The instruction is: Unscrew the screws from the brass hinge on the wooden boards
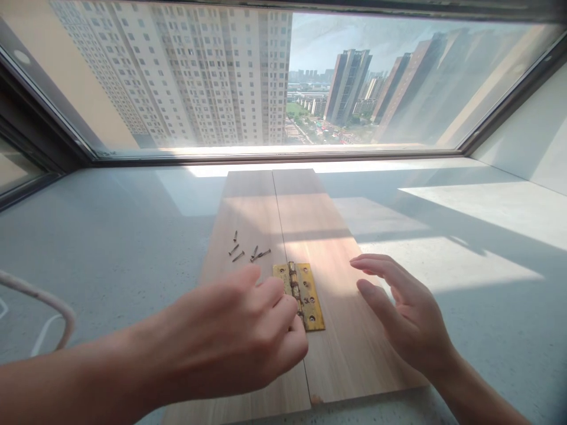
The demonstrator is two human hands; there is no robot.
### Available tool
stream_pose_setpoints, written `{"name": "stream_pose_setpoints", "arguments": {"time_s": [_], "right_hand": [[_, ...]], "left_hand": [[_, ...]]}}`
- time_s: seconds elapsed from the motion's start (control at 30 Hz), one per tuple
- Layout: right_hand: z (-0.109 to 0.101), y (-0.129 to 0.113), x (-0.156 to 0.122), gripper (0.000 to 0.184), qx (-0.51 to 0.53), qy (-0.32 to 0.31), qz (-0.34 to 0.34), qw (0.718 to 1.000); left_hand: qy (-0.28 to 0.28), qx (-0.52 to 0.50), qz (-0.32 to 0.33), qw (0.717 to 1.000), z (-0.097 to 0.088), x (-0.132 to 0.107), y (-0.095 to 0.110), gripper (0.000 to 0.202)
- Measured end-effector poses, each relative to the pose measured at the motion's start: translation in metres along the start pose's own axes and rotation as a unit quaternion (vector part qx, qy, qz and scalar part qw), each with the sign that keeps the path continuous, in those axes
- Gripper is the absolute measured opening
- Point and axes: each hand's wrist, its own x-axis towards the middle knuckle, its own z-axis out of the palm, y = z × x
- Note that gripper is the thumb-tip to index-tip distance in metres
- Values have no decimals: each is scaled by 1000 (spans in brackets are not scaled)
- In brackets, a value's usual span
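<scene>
A brass hinge (313,304) lies open across the seam between two light wooden boards (248,206). Over its left leaf, my left hand (248,330) has its fingers curled closed and covers part of that leaf. Whatever those fingers hold, if anything, is hidden from view. Several small screws (238,256) lie loose on the left board, just beyond my left hand. To the right of the hinge, my right hand (405,313) hovers near the right board's edge, thumb and fingers apart, holding nothing.
The boards lie on a pale speckled sill (133,236) in front of a large window (248,77) with a dark frame. A bent pale cable or tube (62,310) is at the left. Sunlight and shadow cross the sill and boards.
</scene>
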Motion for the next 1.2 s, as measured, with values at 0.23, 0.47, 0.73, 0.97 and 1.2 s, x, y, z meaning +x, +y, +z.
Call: {"name": "stream_pose_setpoints", "arguments": {"time_s": [0.23, 0.47, 0.73, 0.97, 1.2], "right_hand": [[1, -1, -4, 10, 32, -25, 19, 999], [-2, -4, -4, 10, 50, -34, 24, 998], [4, 1, -7, 19, -25, -30, 53, 998], [5, 45, 2, 63, -175, -96, 130, 971], [2, 40, 5, 61, -7, -78, 244, 966]], "left_hand": [[-2, -28, 15, 999, 3, 12, -1, 23], [-30, -101, -71, 992, 12, 17, -6, 26], [-1, -140, -333, 932, 38, -14, 8, 35], [-32, -59, -128, 989, 8, 8, 2, 16], [-49, 16, -33, 998, 7, 9, -15, 21]]}}
